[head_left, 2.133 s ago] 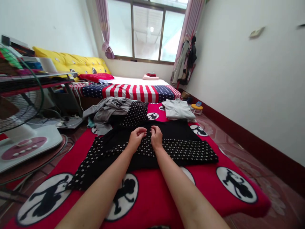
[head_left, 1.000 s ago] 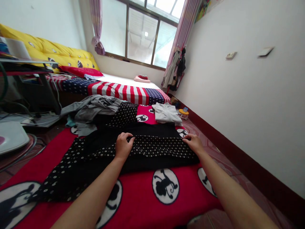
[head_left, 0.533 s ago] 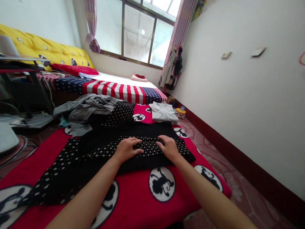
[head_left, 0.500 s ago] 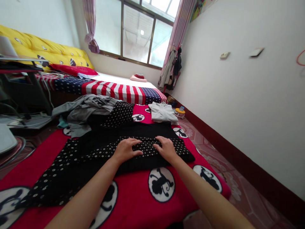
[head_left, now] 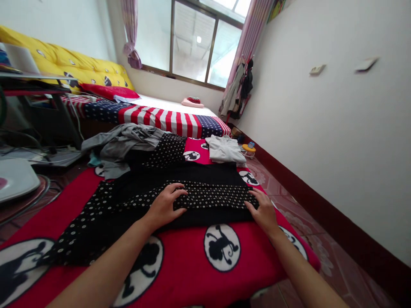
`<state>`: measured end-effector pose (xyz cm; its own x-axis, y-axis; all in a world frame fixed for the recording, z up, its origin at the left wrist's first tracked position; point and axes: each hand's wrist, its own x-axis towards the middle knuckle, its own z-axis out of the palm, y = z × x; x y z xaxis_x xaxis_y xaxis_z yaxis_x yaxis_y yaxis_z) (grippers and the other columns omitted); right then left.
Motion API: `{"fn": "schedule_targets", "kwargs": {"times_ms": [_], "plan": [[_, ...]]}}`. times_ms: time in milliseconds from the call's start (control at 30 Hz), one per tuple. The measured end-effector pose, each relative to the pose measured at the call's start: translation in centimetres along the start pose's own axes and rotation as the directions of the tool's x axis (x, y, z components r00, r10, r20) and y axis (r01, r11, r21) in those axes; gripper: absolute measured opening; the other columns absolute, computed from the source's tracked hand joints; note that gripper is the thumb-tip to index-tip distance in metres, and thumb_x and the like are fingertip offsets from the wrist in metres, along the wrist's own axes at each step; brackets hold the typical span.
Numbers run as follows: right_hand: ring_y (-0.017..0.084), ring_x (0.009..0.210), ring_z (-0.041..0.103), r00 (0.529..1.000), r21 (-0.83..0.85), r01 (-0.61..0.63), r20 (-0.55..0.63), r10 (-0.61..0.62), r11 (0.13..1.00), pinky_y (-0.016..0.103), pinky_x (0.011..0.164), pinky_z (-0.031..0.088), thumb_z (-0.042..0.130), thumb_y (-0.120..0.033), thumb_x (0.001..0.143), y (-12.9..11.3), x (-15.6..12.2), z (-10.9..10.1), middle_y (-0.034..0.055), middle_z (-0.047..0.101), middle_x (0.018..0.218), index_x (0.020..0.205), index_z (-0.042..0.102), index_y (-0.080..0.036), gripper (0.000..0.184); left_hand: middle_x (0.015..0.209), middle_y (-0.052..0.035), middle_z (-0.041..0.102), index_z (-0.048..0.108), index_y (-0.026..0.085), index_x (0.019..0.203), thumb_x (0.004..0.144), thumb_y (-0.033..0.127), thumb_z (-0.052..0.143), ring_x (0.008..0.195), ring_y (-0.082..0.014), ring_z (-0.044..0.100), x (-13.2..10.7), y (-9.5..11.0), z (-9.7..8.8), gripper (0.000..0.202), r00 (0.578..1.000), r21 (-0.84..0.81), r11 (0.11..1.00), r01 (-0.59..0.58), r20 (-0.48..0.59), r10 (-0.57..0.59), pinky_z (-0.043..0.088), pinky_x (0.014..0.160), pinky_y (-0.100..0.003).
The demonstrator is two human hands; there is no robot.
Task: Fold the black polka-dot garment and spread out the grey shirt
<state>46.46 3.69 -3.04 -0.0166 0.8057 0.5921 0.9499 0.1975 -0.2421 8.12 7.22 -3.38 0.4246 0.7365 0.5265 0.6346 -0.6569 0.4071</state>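
Note:
A black garment with white polka-dot panels (head_left: 205, 197) lies spread flat on a red blanket printed with monkey roundels (head_left: 192, 265). My left hand (head_left: 165, 204) rests open on its middle, fingers stretched flat across the dotted band. My right hand (head_left: 263, 210) lies at the garment's right edge, fingers flat on the cloth, holding nothing.
A heap of grey clothes (head_left: 120, 144) lies at the back left, and a folded pale garment (head_left: 225, 149) sits at the back right. A bed with a stars-and-stripes cover (head_left: 167, 119) stands behind. A fan base (head_left: 16, 177) is at left. The wall and its dark red skirting (head_left: 321, 201) run close on the right.
My right hand has slid rightwards across the dotted band, from beside my left hand to the garment's right edge. My left hand has stayed flat in place.

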Motion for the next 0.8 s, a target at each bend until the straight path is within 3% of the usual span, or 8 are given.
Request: {"fn": "schedule_targets", "kwargs": {"times_ms": [67,167,300,400,500,600,700,800], "plan": [[0.025,0.116,0.053,0.997,0.031,0.079,0.023,-0.08,0.996,0.044,0.102,0.041,0.056,-0.028,0.084,1.1,-0.6,-1.0,0.0104,0.058,0.123,0.113,0.06,-0.02,0.03,0.116,-0.0063,0.06,0.064,0.022,0.103,0.075,0.014,0.061,0.111,-0.0237,0.055,-0.9,0.0,-0.7,0.029,0.999,0.056,0.998,0.023,-0.025,-0.021,0.046,0.098,-0.039],[0.023,0.105,0.056,0.984,0.035,0.137,0.114,-0.14,0.99,0.039,0.095,0.045,0.052,-0.02,0.083,1.5,-1.0,-1.6,0.008,0.063,0.109,0.098,0.065,-0.021,0.02,0.101,-0.0039,0.063,0.065,0.023,0.095,0.079,0.01,0.051,0.097,-0.0211,0.059,-1.7,-0.2,-1.5,0.025,0.999,0.139,0.99,0.038,-0.008,-0.037,0.05,0.087,-0.035],[0.022,0.093,0.058,0.978,0.001,0.155,0.143,-0.154,0.988,0.036,0.086,0.047,0.046,-0.015,0.084,1.9,-0.3,-1.8,0.0078,0.065,0.094,0.089,0.067,-0.018,0.021,0.099,-0.0035,0.064,0.068,0.023,0.091,0.08,0.012,0.048,0.093,-0.0204,0.061,-2.2,-0.5,-2.1,0.025,0.998,0.206,0.976,0.07,-0.013,-0.069,0.05,0.08,-0.032],[0.022,0.087,0.059,0.968,-0.077,0.158,0.207,-0.139,0.984,0.036,0.082,0.046,0.047,-0.012,0.08,2.3,0.2,-2.6,0.0071,0.066,0.088,0.085,0.068,-0.017,0.023,0.097,-0.0027,0.065,0.071,0.024,0.088,0.077,0.014,0.051,0.091,-0.0204,0.062,-2.5,0.2,-3.1,0.025,0.993,0.234,0.968,0.088,0.056,-0.104,0.05,0.079,-0.032],[0.022,0.085,0.06,0.955,-0.184,0.164,0.278,-0.109,0.969,0.039,0.084,0.044,0.05,-0.01,0.074,0.7,1.2,-3.5,0.0051,0.068,0.086,0.074,0.07,-0.02,0.023,0.09,-0.002,0.067,0.073,0.024,0.08,0.078,0.024,0.055,0.085,-0.0206,0.063,-1.8,1.6,-4.3,0.018,0.981,0.24,0.966,0.092,0.146,-0.129,0.049,0.077,-0.032],[0.023,0.094,0.06,0.972,-0.164,0.177,0.185,-0.146,0.97,0.04,0.092,0.041,0.052,-0.015,0.076,-3.2,3.1,-3.6,0.0045,0.07,0.096,0.076,0.072,-0.022,0.021,0.082,-0.0028,0.069,0.073,0.023,0.072,0.086,0.036,0.051,0.078,-0.0201,0.064,0.3,2.8,-4.5,0.028,0.977,0.218,0.967,0.134,0.136,-0.166,0.049,0.072,-0.031],[0.023,0.103,0.06,0.973,-0.018,0.198,0.12,-0.195,0.98,0.04,0.097,0.04,0.05,-0.03,0.087,-7.5,4.5,-1.7,0.0062,0.069,0.11,0.101,0.071,-0.023,0.026,0.106,-0.0049,0.07,0.073,0.024,0.097,0.09,0.037,0.047,0.095,-0.0218,0.065,2.2,2.8,-3.0,0.03,0.989,0.178,0.977,0.119,0.07,-0.133,0.049,0.087,-0.035],[0.026,0.12,0.053,0.965,0.003,0.174,0.201,-0.171,0.985,0.049,0.105,0.034,0.042,-0.042,0.093,-9.1,4.1,1.9,0.007,0.061,0.129,0.126,0.06,-0.026,0.041,0.14,-0.0088,0.053,0.057,0.025,0.129,0.087,0.049,0.052,0.13,-0.0314,0.044,2.2,1.5,-0.6,0.05,0.984,0.248,0.963,0.108,0.111,-0.139,0.03,0.109,-0.053]]}}
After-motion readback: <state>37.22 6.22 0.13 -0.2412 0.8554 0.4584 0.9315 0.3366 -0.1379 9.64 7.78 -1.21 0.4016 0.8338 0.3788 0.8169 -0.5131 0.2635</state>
